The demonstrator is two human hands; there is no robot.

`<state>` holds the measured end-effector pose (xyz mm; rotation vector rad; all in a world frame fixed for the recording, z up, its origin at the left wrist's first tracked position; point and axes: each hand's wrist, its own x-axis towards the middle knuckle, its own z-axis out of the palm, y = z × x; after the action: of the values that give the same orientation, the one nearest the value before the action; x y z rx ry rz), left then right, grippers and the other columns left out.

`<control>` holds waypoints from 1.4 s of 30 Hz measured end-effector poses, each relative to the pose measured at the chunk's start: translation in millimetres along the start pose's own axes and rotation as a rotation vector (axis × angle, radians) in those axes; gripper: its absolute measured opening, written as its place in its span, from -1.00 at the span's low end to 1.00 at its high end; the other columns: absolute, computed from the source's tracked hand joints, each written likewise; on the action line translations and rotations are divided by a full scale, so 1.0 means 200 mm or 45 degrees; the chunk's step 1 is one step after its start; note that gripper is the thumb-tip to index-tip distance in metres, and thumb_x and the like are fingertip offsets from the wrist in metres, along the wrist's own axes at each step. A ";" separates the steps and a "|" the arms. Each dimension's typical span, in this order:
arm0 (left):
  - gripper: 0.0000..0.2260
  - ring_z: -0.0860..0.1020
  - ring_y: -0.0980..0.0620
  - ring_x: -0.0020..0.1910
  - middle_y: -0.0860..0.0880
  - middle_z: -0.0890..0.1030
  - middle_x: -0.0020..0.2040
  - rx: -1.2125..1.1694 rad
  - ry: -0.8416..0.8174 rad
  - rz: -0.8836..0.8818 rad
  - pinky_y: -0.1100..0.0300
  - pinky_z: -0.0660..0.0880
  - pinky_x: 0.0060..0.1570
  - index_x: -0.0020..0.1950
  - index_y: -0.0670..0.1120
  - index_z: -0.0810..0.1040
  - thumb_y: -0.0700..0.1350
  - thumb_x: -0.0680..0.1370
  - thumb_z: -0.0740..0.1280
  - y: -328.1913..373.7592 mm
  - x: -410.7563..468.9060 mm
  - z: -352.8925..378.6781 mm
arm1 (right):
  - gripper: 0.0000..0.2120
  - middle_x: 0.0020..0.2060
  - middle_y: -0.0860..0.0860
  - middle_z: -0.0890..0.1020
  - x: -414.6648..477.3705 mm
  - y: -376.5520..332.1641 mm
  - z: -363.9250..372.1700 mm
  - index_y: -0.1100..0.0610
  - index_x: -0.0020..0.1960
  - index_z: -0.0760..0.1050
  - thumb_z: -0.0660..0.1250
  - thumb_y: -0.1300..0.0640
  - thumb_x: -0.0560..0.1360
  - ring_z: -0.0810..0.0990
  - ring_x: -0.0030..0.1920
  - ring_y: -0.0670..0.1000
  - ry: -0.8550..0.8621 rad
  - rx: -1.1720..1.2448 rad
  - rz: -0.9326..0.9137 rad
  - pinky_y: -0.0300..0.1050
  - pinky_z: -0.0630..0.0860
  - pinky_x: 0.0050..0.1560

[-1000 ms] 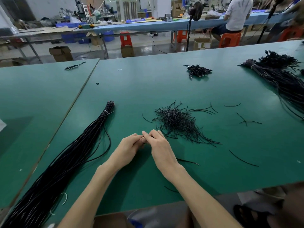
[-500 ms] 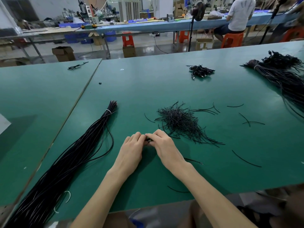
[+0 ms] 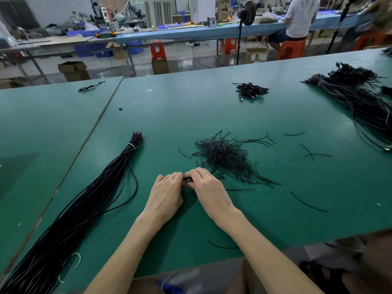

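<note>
My left hand [image 3: 166, 193] and my right hand [image 3: 206, 188] meet fingertip to fingertip low over the green table [image 3: 212, 115]. Between them they pinch a small black piece [image 3: 187, 179], mostly hidden by the fingers. Just beyond my right hand lies a loose pile of short black wire pieces [image 3: 224, 157]. A long bundle of black cables [image 3: 84, 206], tied with a white band near its far end, runs along the left of my left arm.
Single wire pieces [image 3: 307, 202] lie scattered to the right. A small heap of black connector leads [image 3: 251, 90] sits farther back, and a big black cable bundle [image 3: 360, 100] lies at far right. A seam [image 3: 91, 132] divides two tabletops. A person sits at a far bench [image 3: 299, 18].
Both hands have sunk closer to the table and turned palm-down, fingers staying together on the small black piece. The view has shifted slightly.
</note>
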<state>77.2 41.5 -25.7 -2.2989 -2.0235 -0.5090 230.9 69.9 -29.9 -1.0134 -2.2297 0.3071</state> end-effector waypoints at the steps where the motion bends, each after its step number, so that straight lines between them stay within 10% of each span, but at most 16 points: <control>1: -0.81 0.38 -0.05 -0.25 0.07 0.40 -0.21 -0.024 0.029 -0.028 0.11 0.19 -0.12 -0.13 -0.03 0.30 -0.31 0.55 0.20 0.01 0.00 0.01 | -0.82 0.08 0.08 0.63 0.00 0.00 0.00 0.22 0.21 0.55 0.35 0.24 0.62 0.60 0.14 0.10 0.009 -0.007 0.016 0.05 0.61 0.09; 7: -0.73 0.26 0.11 -0.44 0.06 0.45 -0.34 -0.226 0.074 -0.140 0.03 0.32 -0.15 -0.21 -0.06 0.28 -0.36 0.58 0.22 -0.01 0.00 0.02 | -0.40 0.19 0.13 0.58 -0.01 0.00 0.00 0.26 0.53 0.37 0.42 0.41 0.52 0.55 0.24 0.11 -0.085 -0.137 -0.071 -0.02 0.56 0.26; 16: -0.80 0.45 -0.05 -0.24 0.01 0.53 -0.16 -0.298 0.030 -0.007 0.00 0.39 -0.03 -0.07 -0.12 0.46 -0.23 0.71 0.13 -0.04 -0.03 0.05 | -0.62 0.05 0.20 0.54 -0.02 0.00 -0.02 0.33 0.35 0.50 0.28 0.49 0.54 0.50 0.17 0.17 -0.073 -0.095 0.010 0.09 0.61 0.04; 30: -0.80 0.31 -0.05 -0.34 -0.04 0.48 -0.20 -0.205 0.066 -0.020 0.06 0.30 -0.19 -0.12 -0.08 0.32 -0.22 0.71 0.16 0.01 -0.05 0.00 | -0.73 0.10 0.12 0.59 0.01 0.03 -0.01 0.27 0.31 0.56 0.33 0.33 0.61 0.51 0.15 0.11 0.023 -0.009 -0.018 -0.03 0.50 0.23; 36: -0.77 0.42 -0.16 -0.29 -0.07 0.48 -0.23 -0.158 0.067 -0.112 -0.03 0.36 -0.22 -0.09 -0.16 0.38 -0.12 0.73 0.12 0.02 -0.05 0.00 | -0.70 0.17 -0.02 0.52 0.12 0.06 -0.10 0.14 0.31 0.55 0.34 0.03 0.64 0.41 0.25 -0.03 0.254 0.327 0.315 -0.18 0.38 0.32; 42: -0.73 0.33 -0.01 -0.29 0.13 0.30 -0.30 -0.120 0.031 -0.061 0.15 0.19 -0.21 -0.15 -0.07 0.28 -0.07 0.75 0.11 0.01 -0.05 0.02 | -0.72 0.20 0.13 0.49 0.23 0.19 -0.15 0.19 0.28 0.50 0.35 0.07 0.64 0.38 0.25 0.10 0.239 -0.149 0.666 -0.08 0.36 0.29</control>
<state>79.9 32.8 -31.7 -2.2883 -2.0917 -0.6452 250.2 128.1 -3.1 -1.6160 -1.8051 0.2937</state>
